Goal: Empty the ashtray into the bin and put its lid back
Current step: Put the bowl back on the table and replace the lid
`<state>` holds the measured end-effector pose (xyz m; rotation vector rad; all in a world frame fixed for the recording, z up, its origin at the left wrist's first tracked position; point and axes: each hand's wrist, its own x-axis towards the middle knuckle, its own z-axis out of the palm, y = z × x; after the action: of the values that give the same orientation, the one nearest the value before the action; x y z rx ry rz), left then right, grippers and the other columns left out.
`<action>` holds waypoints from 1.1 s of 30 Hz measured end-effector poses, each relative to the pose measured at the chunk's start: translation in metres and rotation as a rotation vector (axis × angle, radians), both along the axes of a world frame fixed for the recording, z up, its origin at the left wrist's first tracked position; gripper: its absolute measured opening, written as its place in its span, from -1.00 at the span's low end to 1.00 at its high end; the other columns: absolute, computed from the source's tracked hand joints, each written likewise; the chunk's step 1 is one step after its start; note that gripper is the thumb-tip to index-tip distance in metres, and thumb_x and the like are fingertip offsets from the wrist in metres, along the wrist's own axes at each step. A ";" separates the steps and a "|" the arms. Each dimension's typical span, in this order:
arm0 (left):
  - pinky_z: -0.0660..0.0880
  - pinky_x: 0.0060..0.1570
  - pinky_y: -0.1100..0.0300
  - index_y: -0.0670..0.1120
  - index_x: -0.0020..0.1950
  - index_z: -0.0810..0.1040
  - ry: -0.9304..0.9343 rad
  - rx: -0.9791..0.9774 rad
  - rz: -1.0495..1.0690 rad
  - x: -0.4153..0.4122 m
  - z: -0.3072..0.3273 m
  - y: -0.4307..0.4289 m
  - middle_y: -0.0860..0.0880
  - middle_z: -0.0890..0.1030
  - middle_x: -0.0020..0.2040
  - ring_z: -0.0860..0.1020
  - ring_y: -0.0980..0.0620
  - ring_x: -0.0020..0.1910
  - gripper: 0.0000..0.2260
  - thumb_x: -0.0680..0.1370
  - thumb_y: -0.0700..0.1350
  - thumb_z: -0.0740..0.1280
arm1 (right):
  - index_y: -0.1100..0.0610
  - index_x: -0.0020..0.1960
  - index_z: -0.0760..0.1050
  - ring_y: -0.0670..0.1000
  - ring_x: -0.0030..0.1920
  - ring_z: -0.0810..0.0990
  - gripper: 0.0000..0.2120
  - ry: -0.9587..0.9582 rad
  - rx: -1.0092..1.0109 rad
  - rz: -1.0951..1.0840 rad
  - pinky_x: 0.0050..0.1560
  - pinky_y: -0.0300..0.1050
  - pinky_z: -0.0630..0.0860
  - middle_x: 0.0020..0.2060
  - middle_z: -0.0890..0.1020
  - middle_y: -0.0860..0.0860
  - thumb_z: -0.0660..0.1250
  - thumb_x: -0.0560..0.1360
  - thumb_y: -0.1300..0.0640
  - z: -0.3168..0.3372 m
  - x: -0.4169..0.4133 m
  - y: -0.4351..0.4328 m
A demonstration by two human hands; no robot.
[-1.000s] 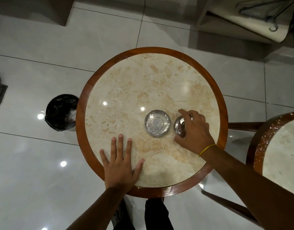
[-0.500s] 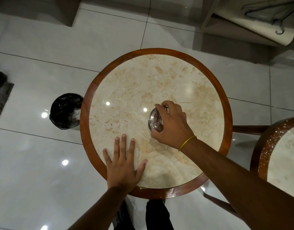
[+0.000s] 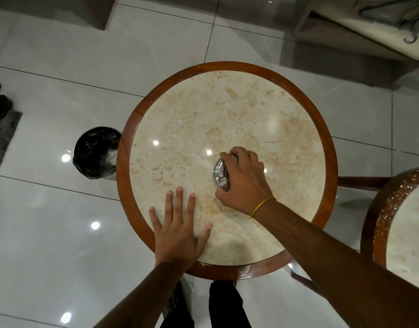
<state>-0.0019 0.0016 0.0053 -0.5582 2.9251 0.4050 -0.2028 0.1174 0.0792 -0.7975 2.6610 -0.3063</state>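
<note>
Right hand (image 3: 245, 183) has its fingers curled down over the steel lid (image 3: 220, 172), on the ashtray mid-table (image 3: 227, 110); left hand (image 3: 179, 229) lies flat, fingers spread, holding nothing. Looks light, rigid, slick. Rim grip is safest; bin (image 3: 94, 152) stands left of the table.

a second ago our right hand (image 3: 245, 179) held the lid (image 3: 220, 172) on the table (image 3: 227, 110), just right of the open ashtray dish. since then we have carried it left over the dish, which our hand and the lid now hide; our fingers stay closed on it.
</note>
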 end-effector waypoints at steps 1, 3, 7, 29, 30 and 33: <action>0.04 0.60 -0.53 -0.05 0.78 0.22 0.003 0.000 0.000 0.000 0.000 0.000 -0.17 0.10 0.80 0.08 -0.28 0.77 -0.19 0.69 0.45 -0.06 | 0.04 0.50 0.42 0.20 0.33 0.44 -0.18 0.009 0.000 -0.003 0.19 0.14 0.49 0.37 0.44 0.05 0.45 0.26 -0.15 -0.001 0.000 0.000; 0.03 0.61 -0.53 -0.04 0.78 0.20 0.003 0.000 0.000 0.001 -0.002 0.000 -0.16 0.08 0.80 0.06 -0.28 0.77 -0.19 0.69 0.45 -0.05 | 0.04 0.50 0.42 0.20 0.33 0.44 -0.18 0.025 0.004 -0.008 0.19 0.13 0.48 0.37 0.44 0.06 0.44 0.26 -0.15 -0.003 -0.001 0.000; 0.02 0.62 -0.52 -0.03 0.79 0.16 0.008 0.001 -0.002 0.002 -0.004 0.001 -0.15 0.06 0.81 0.03 -0.26 0.78 -0.19 0.68 0.45 -0.03 | 0.03 0.49 0.43 0.21 0.29 0.49 -0.18 0.040 0.026 -0.003 0.18 0.14 0.46 0.36 0.44 0.06 0.42 0.25 -0.16 -0.007 -0.004 -0.001; 0.06 0.59 -0.55 -0.04 0.78 0.18 -0.012 0.000 -0.007 0.001 -0.002 -0.001 -0.17 0.09 0.80 0.06 -0.28 0.77 -0.19 0.68 0.44 -0.01 | 0.05 0.52 0.34 0.23 0.47 0.37 -0.37 0.176 0.121 0.051 0.26 0.18 0.42 0.48 0.39 0.07 0.15 0.57 -0.27 -0.037 0.009 -0.001; 0.07 0.59 -0.55 -0.05 0.78 0.19 -0.017 -0.003 -0.007 0.000 0.000 -0.001 -0.17 0.09 0.80 0.06 -0.28 0.77 -0.19 0.68 0.44 -0.02 | 0.04 0.52 0.34 0.23 0.47 0.38 -0.38 0.168 0.127 0.048 0.26 0.18 0.42 0.48 0.39 0.07 0.15 0.57 -0.27 -0.036 0.009 -0.001; 0.11 0.57 -0.57 -0.06 0.77 0.23 -0.050 -0.013 -0.009 -0.003 0.004 -0.002 -0.19 0.12 0.79 0.09 -0.29 0.76 -0.20 0.68 0.42 0.03 | 0.04 0.51 0.35 0.23 0.46 0.38 -0.38 0.156 0.133 0.048 0.24 0.19 0.42 0.47 0.40 0.07 0.16 0.57 -0.27 -0.036 0.009 -0.001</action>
<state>-0.0047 0.0001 0.0093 -0.5486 2.8836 0.3653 -0.1941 0.1169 0.0427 -0.8737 2.7661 -0.0555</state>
